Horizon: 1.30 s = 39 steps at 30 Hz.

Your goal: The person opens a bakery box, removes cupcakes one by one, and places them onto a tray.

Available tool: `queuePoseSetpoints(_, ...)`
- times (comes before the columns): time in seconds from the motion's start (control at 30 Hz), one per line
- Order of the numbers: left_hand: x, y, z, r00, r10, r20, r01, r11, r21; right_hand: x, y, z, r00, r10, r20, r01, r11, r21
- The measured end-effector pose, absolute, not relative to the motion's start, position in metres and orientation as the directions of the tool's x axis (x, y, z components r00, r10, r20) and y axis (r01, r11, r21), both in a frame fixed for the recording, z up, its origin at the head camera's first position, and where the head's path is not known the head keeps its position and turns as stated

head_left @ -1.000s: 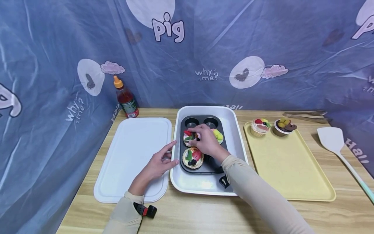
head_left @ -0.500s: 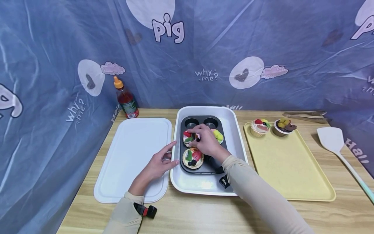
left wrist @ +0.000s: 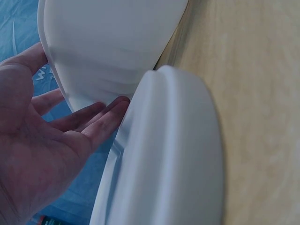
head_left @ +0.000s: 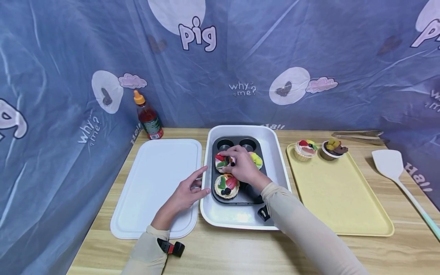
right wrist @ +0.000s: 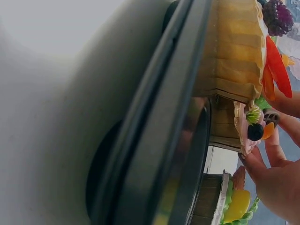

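My right hand (head_left: 245, 166) pinches a fruit-topped cupcake (head_left: 220, 162) between thumb and fingers, in the middle left cup of the black muffin tin (head_left: 240, 201). In the right wrist view, that cupcake's paper case (right wrist: 224, 123) sits between two others, and the hand (right wrist: 281, 176) is on its topping. A larger fruit cupcake (head_left: 227, 187) stands just nearer in the tin. One with yellow fruit (head_left: 256, 159) is at the right, partly behind my hand. My left hand (head_left: 185, 194), fingers loosely extended, is at the left rim of the white deep tray (head_left: 225, 218) under the tin.
A white flat tray (head_left: 154, 183) lies at left, with a sauce bottle (head_left: 150, 120) behind it. The yellow tray (head_left: 343, 198) at right bears two cupcakes (head_left: 305, 149). Tongs (head_left: 359, 136) and a white spatula (head_left: 388, 163) lie beyond it.
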State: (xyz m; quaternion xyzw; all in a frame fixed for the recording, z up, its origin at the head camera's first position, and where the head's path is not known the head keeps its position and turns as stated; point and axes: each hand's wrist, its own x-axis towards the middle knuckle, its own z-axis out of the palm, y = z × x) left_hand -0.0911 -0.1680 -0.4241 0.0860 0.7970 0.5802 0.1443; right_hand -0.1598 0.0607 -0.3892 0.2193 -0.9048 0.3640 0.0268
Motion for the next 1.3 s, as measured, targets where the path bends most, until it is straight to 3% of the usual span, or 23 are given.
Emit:
queuePoseSetpoints(0.5,-0.091,-0.169,-0.425,-0.939,0.324,-0.116,-0.014,0.302,0.953,-0.160,0.061,-0.388,-0.905,-0.334,0.264,-0.422,0.618,-0.663)
queuePoseSetpoints(1.3,-0.091,-0.168,-0.427,-0.939,0.326,-0.112,-0.006,0.311,0.950,-0.160,0.067,-0.371,-0.916,-0.313,0.252,-0.396,0.593,-0.701)
